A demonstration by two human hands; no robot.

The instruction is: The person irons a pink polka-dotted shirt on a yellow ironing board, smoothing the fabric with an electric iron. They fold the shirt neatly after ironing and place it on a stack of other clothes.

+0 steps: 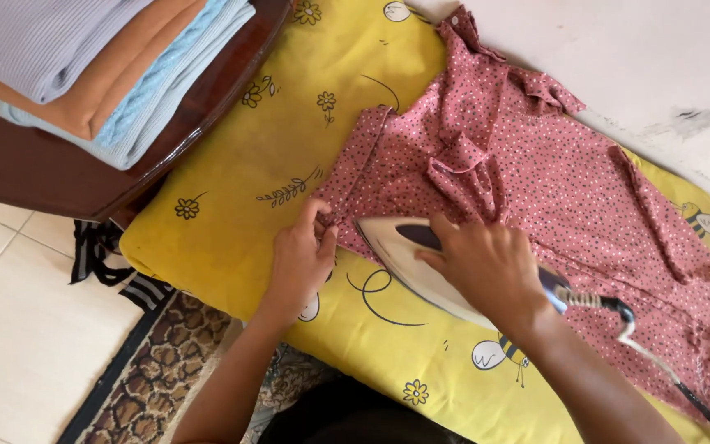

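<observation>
right hand (486, 267) wrapped tight around the handle of a white iron (404, 255), soleplate flat on the lower-left edge of a pink dotted garment (536, 173). left hand (301, 259) just beside the iron's tip, thumb and fingers pinching the garment's hem, holding it flat. garment lies spread on a yellow padded cover (240, 173) with bee and flower prints. iron cord (675, 378) trails off lower right. stack of folded clothes (100, 66) on a dark wooden table (43, 177), upper left. patterned rug (166, 362) on the tile floor.
</observation>
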